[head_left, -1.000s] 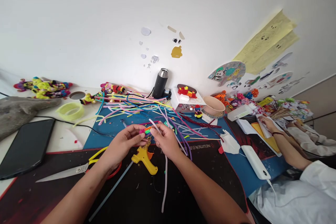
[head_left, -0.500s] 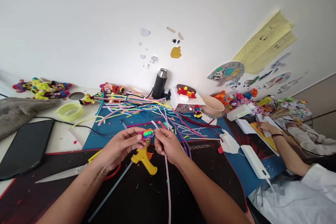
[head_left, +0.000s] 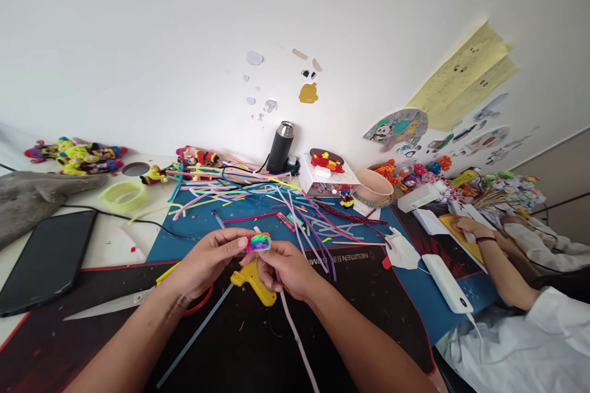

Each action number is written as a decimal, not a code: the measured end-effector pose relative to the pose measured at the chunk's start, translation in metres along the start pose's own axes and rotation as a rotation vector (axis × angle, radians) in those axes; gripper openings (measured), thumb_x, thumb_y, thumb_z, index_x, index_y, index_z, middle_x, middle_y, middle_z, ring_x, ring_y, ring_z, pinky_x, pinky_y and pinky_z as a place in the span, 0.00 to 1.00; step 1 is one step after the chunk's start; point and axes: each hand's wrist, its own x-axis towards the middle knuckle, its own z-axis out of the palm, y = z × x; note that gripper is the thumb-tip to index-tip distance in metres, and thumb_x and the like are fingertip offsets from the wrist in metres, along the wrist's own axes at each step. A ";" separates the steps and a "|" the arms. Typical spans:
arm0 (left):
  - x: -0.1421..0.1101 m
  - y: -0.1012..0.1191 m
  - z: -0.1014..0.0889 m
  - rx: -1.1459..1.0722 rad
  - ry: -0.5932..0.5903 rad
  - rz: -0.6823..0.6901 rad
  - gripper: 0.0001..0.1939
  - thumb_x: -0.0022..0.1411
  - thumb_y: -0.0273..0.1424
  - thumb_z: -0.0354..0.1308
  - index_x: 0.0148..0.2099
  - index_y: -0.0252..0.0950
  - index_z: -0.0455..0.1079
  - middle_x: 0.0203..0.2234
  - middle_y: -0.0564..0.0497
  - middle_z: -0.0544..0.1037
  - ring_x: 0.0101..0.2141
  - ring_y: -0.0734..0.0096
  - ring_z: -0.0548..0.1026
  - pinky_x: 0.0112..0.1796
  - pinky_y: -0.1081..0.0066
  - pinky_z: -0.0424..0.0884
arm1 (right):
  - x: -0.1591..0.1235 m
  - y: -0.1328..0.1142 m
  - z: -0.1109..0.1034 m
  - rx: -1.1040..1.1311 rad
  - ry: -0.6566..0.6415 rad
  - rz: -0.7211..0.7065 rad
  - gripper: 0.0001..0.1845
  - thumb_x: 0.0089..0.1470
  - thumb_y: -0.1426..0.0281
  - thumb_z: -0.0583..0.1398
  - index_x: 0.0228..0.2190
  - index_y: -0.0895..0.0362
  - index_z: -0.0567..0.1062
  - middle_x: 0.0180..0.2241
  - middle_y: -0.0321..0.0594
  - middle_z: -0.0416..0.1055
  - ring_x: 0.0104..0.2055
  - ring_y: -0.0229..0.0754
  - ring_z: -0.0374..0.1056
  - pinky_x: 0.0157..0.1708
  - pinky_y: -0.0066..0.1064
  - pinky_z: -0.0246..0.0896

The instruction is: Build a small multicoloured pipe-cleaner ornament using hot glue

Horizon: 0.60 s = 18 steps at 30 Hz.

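Observation:
Between my fingertips is a small rainbow-coloured fuzzy piece, with pink, green, blue and purple bands. My left hand is closed on its pink end. Pinched in my right hand is a pale pink pipe cleaner, its long tail hanging down over the black mat and a short end showing above my fingers. My right fingertips touch the rainbow piece's right side. Just under my hands lies a yellow glue gun with a bluish glue stick running out behind it. Scissors lie partly hidden by my left forearm.
A heap of coloured pipe cleaners spreads behind my hands. A black flask stands at the wall beside a white box. At left are a phone and a tape roll. A co-worker's arm is at right, near a white power bank.
My right hand has lowered and turned slightly, and the pipe cleaner's tail has swung right. The rainbow piece has turned, showing more of its bands. The co-worker's hand has shifted over the papers.

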 end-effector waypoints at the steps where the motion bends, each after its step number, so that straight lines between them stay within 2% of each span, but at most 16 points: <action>1: 0.000 0.000 0.000 0.000 0.003 -0.002 0.25 0.49 0.52 0.82 0.41 0.38 0.90 0.23 0.49 0.81 0.26 0.67 0.70 0.34 0.67 0.69 | 0.000 0.000 0.001 -0.001 -0.009 -0.005 0.32 0.64 0.43 0.66 0.43 0.62 0.86 0.16 0.29 0.67 0.13 0.29 0.50 0.15 0.25 0.41; 7: -0.002 0.000 0.002 0.037 0.003 -0.028 0.24 0.50 0.51 0.82 0.41 0.39 0.90 0.32 0.43 0.87 0.36 0.56 0.80 0.50 0.59 0.74 | -0.002 0.005 0.001 0.009 -0.034 -0.008 0.30 0.64 0.44 0.67 0.42 0.61 0.86 0.17 0.30 0.68 0.13 0.30 0.52 0.15 0.25 0.42; 10: -0.001 -0.002 0.001 0.044 0.018 -0.045 0.26 0.48 0.52 0.82 0.40 0.38 0.90 0.33 0.42 0.89 0.37 0.54 0.82 0.47 0.61 0.74 | -0.003 0.009 -0.001 -0.010 -0.042 0.010 0.32 0.64 0.43 0.67 0.43 0.62 0.85 0.18 0.31 0.70 0.13 0.30 0.56 0.15 0.25 0.42; 13: 0.002 -0.003 -0.003 0.016 0.039 -0.020 0.23 0.50 0.50 0.82 0.38 0.37 0.89 0.34 0.42 0.89 0.36 0.56 0.82 0.44 0.63 0.75 | -0.004 0.014 -0.001 -0.040 -0.025 0.039 0.36 0.63 0.40 0.66 0.48 0.61 0.84 0.21 0.32 0.73 0.15 0.32 0.62 0.16 0.24 0.44; 18: 0.006 -0.002 -0.008 -0.059 0.169 0.082 0.20 0.52 0.48 0.81 0.36 0.37 0.88 0.35 0.42 0.89 0.37 0.57 0.83 0.44 0.64 0.76 | -0.004 0.019 0.004 -0.127 0.022 0.030 0.38 0.63 0.37 0.63 0.45 0.61 0.84 0.21 0.33 0.73 0.15 0.32 0.64 0.17 0.23 0.48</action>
